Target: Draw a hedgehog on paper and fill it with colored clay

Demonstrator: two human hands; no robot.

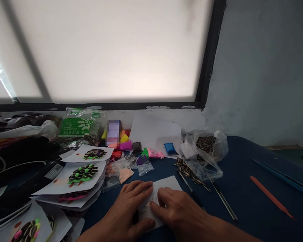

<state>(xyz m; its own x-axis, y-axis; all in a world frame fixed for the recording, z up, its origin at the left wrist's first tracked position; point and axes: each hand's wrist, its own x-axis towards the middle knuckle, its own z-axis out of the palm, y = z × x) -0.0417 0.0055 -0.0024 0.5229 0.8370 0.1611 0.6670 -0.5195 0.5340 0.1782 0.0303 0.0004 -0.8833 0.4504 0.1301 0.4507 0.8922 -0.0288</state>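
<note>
On the dark blue tabletop [242, 164], near edge centre, left hand [130, 210] is lying over the left side of a white sheet [169, 183], thumb and fingers standing apart. Right hand [179, 208] is bending over the sheet, fingers curling, thumb tip near the index; cannot tell if they are pinching anything. Small peach bit [147, 204] is showing by that thumb. Sheet is lying askew, far edge slanting away toward the right, one corner pointing at the seed pile [187, 169]; hands are covering its long axis. Line drawing [155, 196] is showing between the hands. Beyond, dark pen [188, 184], silver rod [224, 201] and orange tool [271, 196] are lying rightward, near ends slanting right. Seed-decorated cards [50, 179] are piling up left.
</note>
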